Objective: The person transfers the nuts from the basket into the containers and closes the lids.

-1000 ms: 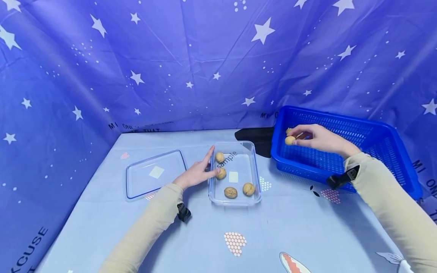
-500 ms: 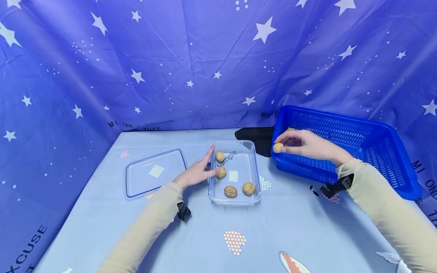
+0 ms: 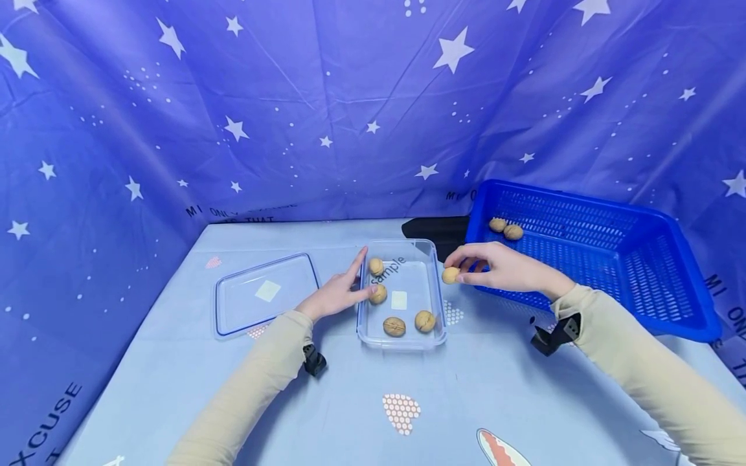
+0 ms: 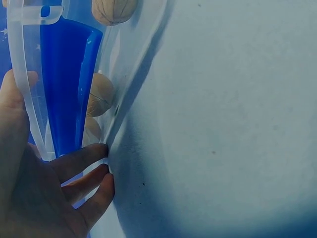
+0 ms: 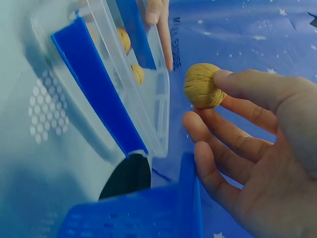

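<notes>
My right hand (image 3: 495, 266) pinches a walnut (image 3: 450, 275) between thumb and fingertips, in the gap between the clear food container (image 3: 402, 346) and the blue basket (image 3: 588, 194). The right wrist view shows this walnut (image 5: 204, 85) up close, its other fingers spread below. My left hand (image 3: 335, 296) holds the container's left wall, thumb over the rim and the other fingers along the outside (image 4: 81, 161). Inside the container lie several walnuts, two by the left wall and two near the front, such as the walnut (image 3: 394, 327). Two more walnuts (image 3: 506, 228) sit in the basket's back left corner.
The container's lid (image 3: 265, 259) with a blue seal lies flat on the table left of my left hand. A black shape (image 3: 434, 233) shows between container and basket. A starry blue curtain (image 3: 326, 97) stands behind the table.
My right hand has carried the walnut leftward and toward me, out over the basket's left rim to beside the container. Two walnuts in the basket have come into view. The left hand stays put.
</notes>
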Motion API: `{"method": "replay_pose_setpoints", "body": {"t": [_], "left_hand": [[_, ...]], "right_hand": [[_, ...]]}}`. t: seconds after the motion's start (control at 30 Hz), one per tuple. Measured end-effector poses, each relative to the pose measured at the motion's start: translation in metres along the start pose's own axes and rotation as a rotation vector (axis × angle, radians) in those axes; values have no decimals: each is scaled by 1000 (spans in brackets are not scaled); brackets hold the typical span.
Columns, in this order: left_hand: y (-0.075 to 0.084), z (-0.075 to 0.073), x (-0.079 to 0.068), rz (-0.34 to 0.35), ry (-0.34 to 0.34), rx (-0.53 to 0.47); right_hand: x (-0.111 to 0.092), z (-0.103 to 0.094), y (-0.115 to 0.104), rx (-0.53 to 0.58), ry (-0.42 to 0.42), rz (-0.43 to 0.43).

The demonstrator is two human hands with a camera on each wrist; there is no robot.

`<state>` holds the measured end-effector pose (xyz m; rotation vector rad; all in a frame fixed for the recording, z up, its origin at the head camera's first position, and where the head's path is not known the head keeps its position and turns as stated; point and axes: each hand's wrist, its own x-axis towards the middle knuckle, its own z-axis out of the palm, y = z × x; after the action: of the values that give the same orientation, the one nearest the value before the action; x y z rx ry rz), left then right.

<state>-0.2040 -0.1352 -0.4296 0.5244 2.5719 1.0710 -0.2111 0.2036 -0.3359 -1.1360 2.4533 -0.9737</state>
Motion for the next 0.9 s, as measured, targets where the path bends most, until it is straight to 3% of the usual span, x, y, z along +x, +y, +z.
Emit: {"method": "replay_pose_setpoints", "body": {"t": [0.57,0.9], "left_hand": [[-1,-2,0,-4,1,-1],[0,-1,-1,1,-1,0]], "right_hand": [[18,38,-6,94,-81,-87],[25,60,5,57,-71,-116]]}}
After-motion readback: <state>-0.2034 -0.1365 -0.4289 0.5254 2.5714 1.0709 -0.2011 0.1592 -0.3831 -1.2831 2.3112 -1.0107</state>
